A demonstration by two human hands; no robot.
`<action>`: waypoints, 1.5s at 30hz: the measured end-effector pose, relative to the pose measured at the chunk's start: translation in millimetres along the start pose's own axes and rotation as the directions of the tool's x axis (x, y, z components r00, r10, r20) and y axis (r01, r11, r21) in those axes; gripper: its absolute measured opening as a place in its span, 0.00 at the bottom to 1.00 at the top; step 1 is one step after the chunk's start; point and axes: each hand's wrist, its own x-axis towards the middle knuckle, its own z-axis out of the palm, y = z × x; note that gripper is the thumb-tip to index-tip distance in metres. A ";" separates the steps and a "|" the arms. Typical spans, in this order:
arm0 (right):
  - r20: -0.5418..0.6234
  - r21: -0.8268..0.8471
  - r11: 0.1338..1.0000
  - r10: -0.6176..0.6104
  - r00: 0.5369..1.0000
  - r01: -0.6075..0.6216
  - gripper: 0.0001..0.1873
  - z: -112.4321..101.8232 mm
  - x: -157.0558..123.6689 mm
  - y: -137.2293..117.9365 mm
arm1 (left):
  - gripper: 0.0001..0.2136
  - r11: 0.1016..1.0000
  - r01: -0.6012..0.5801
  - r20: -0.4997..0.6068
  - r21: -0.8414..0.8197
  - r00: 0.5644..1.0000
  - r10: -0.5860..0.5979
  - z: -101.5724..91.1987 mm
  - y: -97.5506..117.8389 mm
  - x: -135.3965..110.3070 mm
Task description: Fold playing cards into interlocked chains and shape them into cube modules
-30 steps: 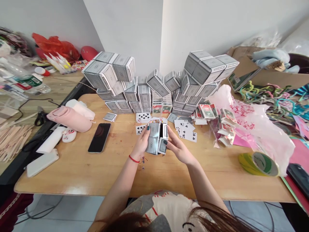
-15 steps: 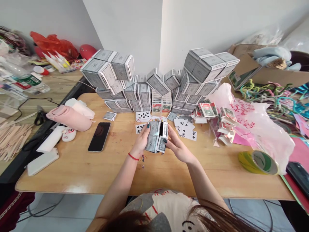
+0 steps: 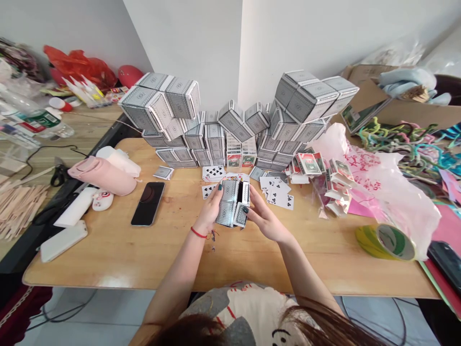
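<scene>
Between my hands is a box folded from playing cards (image 3: 226, 205), grey patterned backs outward, with a dark gap in its right part. My left hand (image 3: 210, 206) grips its left side, thumb on top and the other fingers hidden beneath. On the right side my right hand (image 3: 265, 218) holds the box, its thumb against a bent card flap (image 3: 240, 215). Loose playing cards (image 3: 277, 191) lie face up to the right, and a few more cards (image 3: 213, 173) lie just behind the box. Joined card boxes (image 3: 212, 144) form a stacked structure behind them.
A black phone (image 3: 148, 203) and a pink bottle (image 3: 103, 177) lie to the left. Card packets (image 3: 309, 164), a plastic bag (image 3: 389, 192) and a yellow tape roll (image 3: 385, 241) are on the right. The wooden table's front edge (image 3: 126, 287) runs close to my body.
Almost nothing differs. Both hands keep their hold on the card box, which has shifted very slightly to the left.
</scene>
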 end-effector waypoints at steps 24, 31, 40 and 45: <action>-0.015 -0.050 0.998 -0.024 1.000 0.024 0.39 0.2 2.5 6.0 | 0.21 0.999 -0.015 -0.023 0.050 1.000 0.017 -0.7 2.7 1.3; -0.235 -0.054 0.999 -0.022 0.972 0.010 0.34 20.9 8.3 10.3 | 0.21 0.978 -0.113 -0.159 0.177 0.977 0.141 4.4 -1.0 0.1; -0.543 -0.080 0.996 -0.079 0.836 0.042 0.27 46.0 17.0 9.2 | 0.21 0.936 -0.194 -0.221 0.294 0.939 0.265 16.7 -4.2 -6.7; -0.617 -0.112 0.994 -0.084 0.782 0.019 0.27 49.0 16.8 5.7 | 0.21 0.902 -0.207 -0.239 0.379 0.920 0.312 19.3 -6.0 -8.4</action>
